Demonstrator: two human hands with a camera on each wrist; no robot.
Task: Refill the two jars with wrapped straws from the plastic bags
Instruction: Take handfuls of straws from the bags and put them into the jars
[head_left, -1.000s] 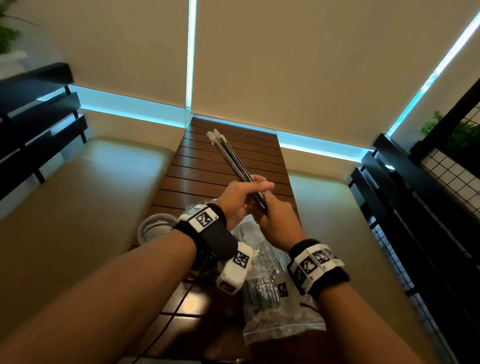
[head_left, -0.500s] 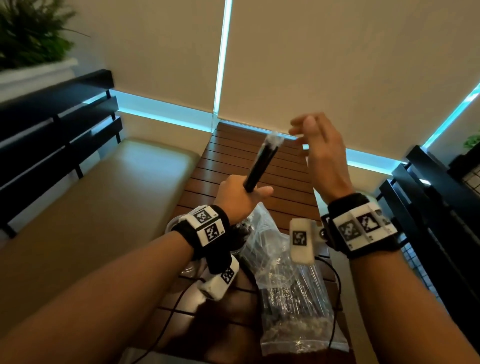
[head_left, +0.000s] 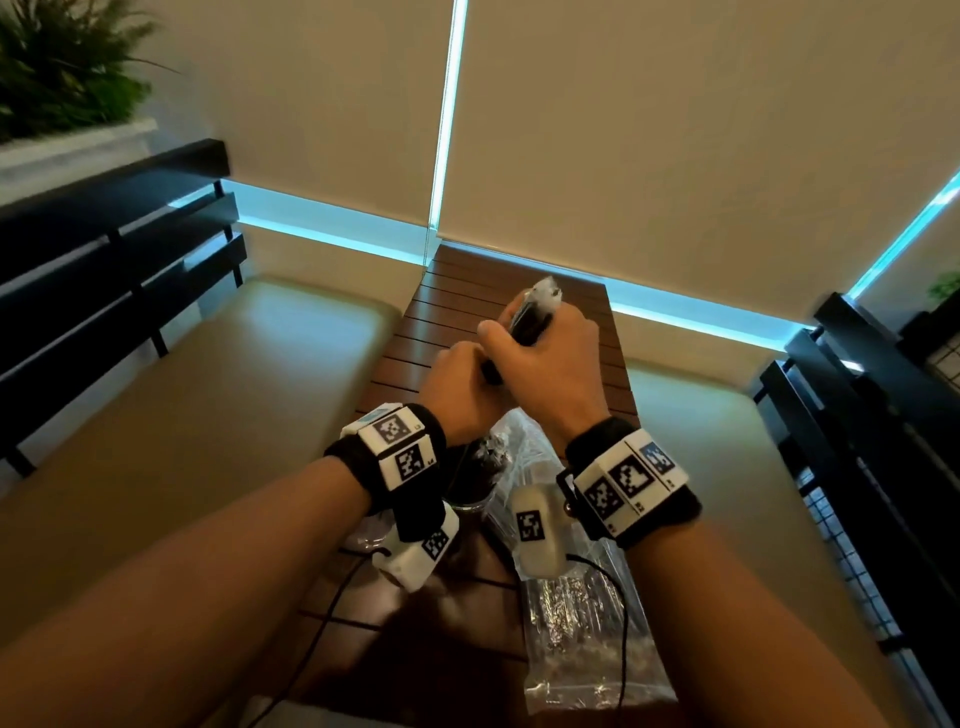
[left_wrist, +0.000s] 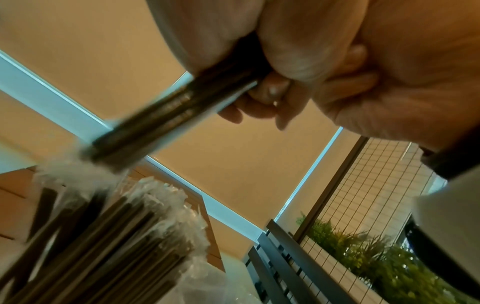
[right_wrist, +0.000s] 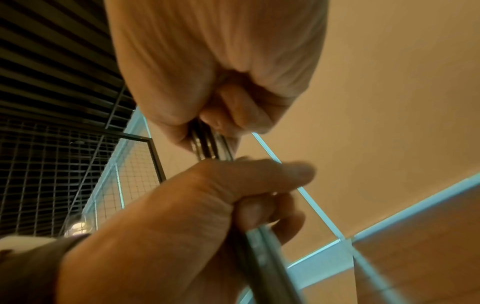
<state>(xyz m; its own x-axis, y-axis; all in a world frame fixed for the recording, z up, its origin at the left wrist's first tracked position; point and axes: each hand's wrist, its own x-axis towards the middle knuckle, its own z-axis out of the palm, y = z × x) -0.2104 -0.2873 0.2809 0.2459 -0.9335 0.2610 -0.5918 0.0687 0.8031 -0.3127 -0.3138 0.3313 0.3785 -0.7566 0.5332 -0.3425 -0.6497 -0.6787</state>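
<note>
A bundle of black wrapped straws (head_left: 529, 323) with clear wrapper tips stands tilted above the wooden table (head_left: 447, 322). My left hand (head_left: 464, 382) grips its lower part and my right hand (head_left: 545, 358) grips it just above. The left wrist view shows the bundle (left_wrist: 161, 119) pointing down toward a jar's packed straws (left_wrist: 116, 236). In the right wrist view the straws (right_wrist: 210, 148) run between both fists. The jar (head_left: 480, 470), full of black straws, sits under my left wrist. A clear plastic bag (head_left: 587, 623) with more straws lies below my right wrist.
Tan bench seats (head_left: 171, 415) flank the narrow table on both sides. Black slatted backrests (head_left: 104, 260) stand left and right (head_left: 883, 441). A beige blind (head_left: 675, 130) closes the far end. Cables (head_left: 322, 623) trail across the near table.
My right hand was raised and open half a second ago; it has come down and closed round the bundle above my left hand. The bundle sits lower over the jar.
</note>
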